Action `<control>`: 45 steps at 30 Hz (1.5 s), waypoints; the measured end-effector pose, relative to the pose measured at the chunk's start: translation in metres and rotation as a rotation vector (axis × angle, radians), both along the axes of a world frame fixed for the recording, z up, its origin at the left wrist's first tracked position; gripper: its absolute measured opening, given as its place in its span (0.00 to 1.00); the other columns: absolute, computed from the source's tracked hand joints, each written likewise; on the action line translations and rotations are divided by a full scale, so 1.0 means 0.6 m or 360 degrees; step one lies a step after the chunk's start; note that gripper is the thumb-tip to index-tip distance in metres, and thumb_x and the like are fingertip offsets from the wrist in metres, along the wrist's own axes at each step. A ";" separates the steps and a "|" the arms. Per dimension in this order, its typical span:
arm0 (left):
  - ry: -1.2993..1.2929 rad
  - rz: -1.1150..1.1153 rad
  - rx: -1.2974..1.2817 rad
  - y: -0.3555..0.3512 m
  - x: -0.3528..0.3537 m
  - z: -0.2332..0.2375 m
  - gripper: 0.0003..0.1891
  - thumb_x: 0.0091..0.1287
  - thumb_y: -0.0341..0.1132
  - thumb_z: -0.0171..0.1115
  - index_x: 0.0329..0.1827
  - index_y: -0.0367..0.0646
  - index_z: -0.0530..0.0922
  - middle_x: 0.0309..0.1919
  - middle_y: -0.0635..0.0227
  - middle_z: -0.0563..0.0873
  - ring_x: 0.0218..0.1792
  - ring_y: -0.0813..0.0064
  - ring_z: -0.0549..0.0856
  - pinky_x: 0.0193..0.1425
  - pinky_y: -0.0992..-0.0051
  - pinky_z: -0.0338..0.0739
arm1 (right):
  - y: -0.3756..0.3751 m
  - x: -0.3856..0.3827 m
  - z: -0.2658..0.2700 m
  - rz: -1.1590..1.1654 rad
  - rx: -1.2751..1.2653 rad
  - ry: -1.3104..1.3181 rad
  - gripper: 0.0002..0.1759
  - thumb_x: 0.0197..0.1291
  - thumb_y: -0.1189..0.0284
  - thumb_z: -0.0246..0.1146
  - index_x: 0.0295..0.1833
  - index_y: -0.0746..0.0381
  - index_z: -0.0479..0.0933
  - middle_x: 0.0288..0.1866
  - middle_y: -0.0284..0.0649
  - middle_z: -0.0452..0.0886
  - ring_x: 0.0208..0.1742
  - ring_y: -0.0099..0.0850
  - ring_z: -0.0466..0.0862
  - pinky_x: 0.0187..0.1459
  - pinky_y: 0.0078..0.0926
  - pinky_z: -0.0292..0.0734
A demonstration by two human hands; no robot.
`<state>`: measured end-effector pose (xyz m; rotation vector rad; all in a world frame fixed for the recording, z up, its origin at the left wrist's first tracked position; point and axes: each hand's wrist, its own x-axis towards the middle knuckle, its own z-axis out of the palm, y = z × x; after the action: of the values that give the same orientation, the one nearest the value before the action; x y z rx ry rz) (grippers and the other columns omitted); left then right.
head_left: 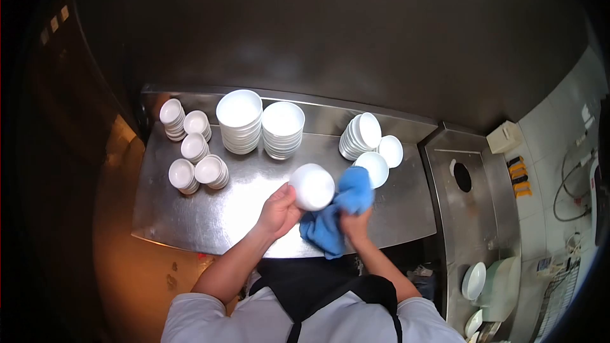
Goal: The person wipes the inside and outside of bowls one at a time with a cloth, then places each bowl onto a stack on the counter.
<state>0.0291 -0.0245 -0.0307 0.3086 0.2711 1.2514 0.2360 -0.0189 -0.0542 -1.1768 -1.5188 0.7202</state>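
Note:
My left hand (278,211) grips a white bowl (312,187) by its side, above the front part of the steel counter. A blue cloth (330,221) is bunched in my right hand (356,225), just right of that bowl. Part of the cloth is blurred, and it covers most of my right fingers. Beyond the cloth, a loose white bowl (372,169) and another one (390,151) lie beside a leaning stack of bowls (360,135).
Two tall stacks of white bowls, one left (240,124) and one right (283,130), stand at the counter's back. Several short stacks of small cups (196,146) are at the left. A steel sink unit (467,216) adjoins on the right, with dishes (474,281) at its near end.

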 end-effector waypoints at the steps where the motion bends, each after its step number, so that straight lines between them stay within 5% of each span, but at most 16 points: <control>1: 0.0236 0.0002 -0.0013 0.000 0.012 -0.011 0.21 0.75 0.38 0.55 0.66 0.37 0.71 0.60 0.58 0.80 0.62 0.68 0.78 0.70 0.66 0.70 | -0.013 -0.006 -0.013 0.0241 0.0126 -0.0189 0.24 0.51 0.75 0.65 0.57 0.66 0.76 0.55 0.51 0.80 0.59 0.45 0.80 0.63 0.40 0.71; 4: 0.0994 0.0249 0.0146 -0.007 0.054 -0.029 0.13 0.70 0.27 0.59 0.56 0.37 0.79 0.47 0.64 0.87 0.47 0.77 0.84 0.54 0.75 0.79 | -0.028 -0.068 0.030 0.0154 0.0628 -0.0645 0.36 0.47 0.67 0.68 0.63 0.69 0.71 0.58 0.55 0.79 0.63 0.48 0.78 0.68 0.42 0.67; 6: 0.1430 0.0399 0.0533 -0.014 0.049 -0.013 0.11 0.68 0.26 0.59 0.53 0.37 0.81 0.45 0.65 0.87 0.47 0.79 0.83 0.53 0.76 0.78 | 0.005 -0.068 0.049 0.0187 0.0870 -0.0731 0.38 0.46 0.64 0.68 0.64 0.71 0.70 0.59 0.54 0.78 0.63 0.45 0.78 0.67 0.39 0.68; 8: 0.1496 0.0472 0.0535 -0.019 0.069 -0.011 0.07 0.68 0.28 0.61 0.45 0.35 0.81 0.39 0.61 0.87 0.44 0.74 0.84 0.49 0.73 0.77 | 0.033 -0.057 0.052 0.0322 0.0262 -0.0130 0.36 0.53 0.60 0.66 0.64 0.70 0.70 0.59 0.51 0.78 0.62 0.39 0.78 0.65 0.33 0.69; 12: 0.1848 0.0739 0.0921 -0.033 0.106 0.001 0.11 0.73 0.32 0.58 0.50 0.32 0.81 0.43 0.60 0.86 0.45 0.71 0.82 0.54 0.71 0.74 | 0.091 0.007 0.085 0.0459 -0.0880 0.0935 0.27 0.69 0.57 0.57 0.64 0.67 0.70 0.55 0.41 0.79 0.55 0.27 0.77 0.57 0.22 0.71; 15: 0.1883 0.1006 0.0928 -0.015 0.139 -0.003 0.10 0.71 0.31 0.60 0.48 0.33 0.82 0.41 0.57 0.87 0.43 0.63 0.84 0.56 0.67 0.74 | 0.092 0.014 0.035 0.0273 -0.0989 0.1038 0.23 0.75 0.57 0.51 0.60 0.65 0.73 0.52 0.36 0.78 0.50 0.24 0.77 0.53 0.22 0.72; 18: 0.2374 0.1308 0.1053 0.030 0.145 0.027 0.09 0.66 0.32 0.63 0.42 0.35 0.82 0.36 0.51 0.85 0.39 0.51 0.83 0.51 0.60 0.75 | 0.059 0.052 -0.002 0.0483 -0.0741 0.0606 0.20 0.73 0.61 0.53 0.60 0.64 0.74 0.54 0.37 0.78 0.54 0.26 0.77 0.56 0.25 0.71; 23: 0.2971 0.1150 0.1160 0.108 0.148 -0.051 0.09 0.64 0.30 0.61 0.44 0.41 0.84 0.36 0.60 0.88 0.40 0.59 0.84 0.53 0.61 0.70 | 0.046 0.214 -0.004 0.0206 -0.0394 0.0058 0.19 0.71 0.62 0.55 0.58 0.65 0.76 0.51 0.39 0.80 0.51 0.27 0.80 0.54 0.28 0.74; 26: 0.3283 0.0958 0.1291 0.148 0.155 -0.093 0.07 0.63 0.29 0.57 0.40 0.43 0.83 0.33 0.62 0.87 0.40 0.62 0.85 0.52 0.62 0.70 | 0.071 0.289 0.031 -0.0044 -0.0636 0.0930 0.24 0.72 0.55 0.56 0.57 0.64 0.77 0.49 0.39 0.81 0.50 0.28 0.81 0.54 0.29 0.76; 31: 0.3569 0.0906 0.1307 0.225 0.151 -0.137 0.08 0.61 0.28 0.54 0.35 0.45 0.82 0.29 0.61 0.86 0.39 0.61 0.85 0.53 0.60 0.70 | 0.085 0.367 0.055 -0.0195 -0.0419 0.1074 0.25 0.72 0.54 0.56 0.60 0.65 0.74 0.51 0.38 0.81 0.51 0.29 0.81 0.54 0.29 0.76; 32: 0.3763 0.0547 0.1112 0.235 0.147 -0.135 0.09 0.62 0.29 0.58 0.42 0.44 0.84 0.34 0.62 0.87 0.43 0.62 0.85 0.60 0.58 0.70 | 0.084 0.377 0.053 -0.0189 -0.0403 0.1084 0.26 0.72 0.54 0.56 0.60 0.65 0.74 0.51 0.38 0.80 0.51 0.29 0.81 0.54 0.30 0.76; 33: 0.3708 0.0512 0.0987 0.237 0.148 -0.126 0.12 0.63 0.30 0.60 0.48 0.41 0.83 0.41 0.56 0.87 0.49 0.58 0.84 0.65 0.56 0.67 | 0.085 0.386 0.048 -0.0194 -0.0393 0.1072 0.26 0.72 0.54 0.56 0.61 0.65 0.73 0.52 0.38 0.80 0.51 0.29 0.81 0.54 0.30 0.76; 35: 0.3600 0.1320 0.0971 0.221 0.182 -0.103 0.16 0.64 0.30 0.62 0.55 0.37 0.80 0.51 0.50 0.84 0.56 0.51 0.81 0.69 0.54 0.66 | 0.085 0.402 0.036 -0.0213 -0.0380 0.1051 0.27 0.72 0.54 0.56 0.61 0.66 0.72 0.53 0.39 0.80 0.52 0.29 0.81 0.55 0.30 0.76; 37: 0.3181 0.1407 0.1057 0.183 0.214 -0.059 0.20 0.63 0.28 0.64 0.59 0.35 0.77 0.57 0.48 0.81 0.61 0.46 0.78 0.71 0.54 0.66 | 0.089 0.411 0.021 -0.0192 -0.0448 0.1175 0.27 0.72 0.54 0.56 0.62 0.66 0.72 0.53 0.39 0.80 0.53 0.29 0.80 0.56 0.30 0.76; 39: 0.2824 0.1262 0.1313 0.135 0.269 -0.019 0.20 0.62 0.31 0.65 0.57 0.35 0.77 0.54 0.50 0.82 0.57 0.49 0.79 0.68 0.53 0.69 | 0.092 0.409 0.015 -0.0188 -0.0573 0.1267 0.27 0.72 0.54 0.56 0.62 0.66 0.72 0.55 0.40 0.79 0.54 0.30 0.80 0.57 0.30 0.75; 45: 0.3403 0.0680 0.1213 0.121 0.382 -0.066 0.17 0.65 0.40 0.64 0.53 0.40 0.82 0.51 0.56 0.86 0.57 0.58 0.82 0.76 0.45 0.52 | 0.103 0.371 0.035 0.0062 -0.0691 0.1252 0.22 0.73 0.62 0.55 0.63 0.67 0.71 0.57 0.38 0.77 0.57 0.29 0.77 0.60 0.29 0.72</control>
<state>0.2584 0.0482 -0.0706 2.3084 1.7120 0.8574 0.4583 0.0431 -0.0333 -0.9847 -0.7404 1.3900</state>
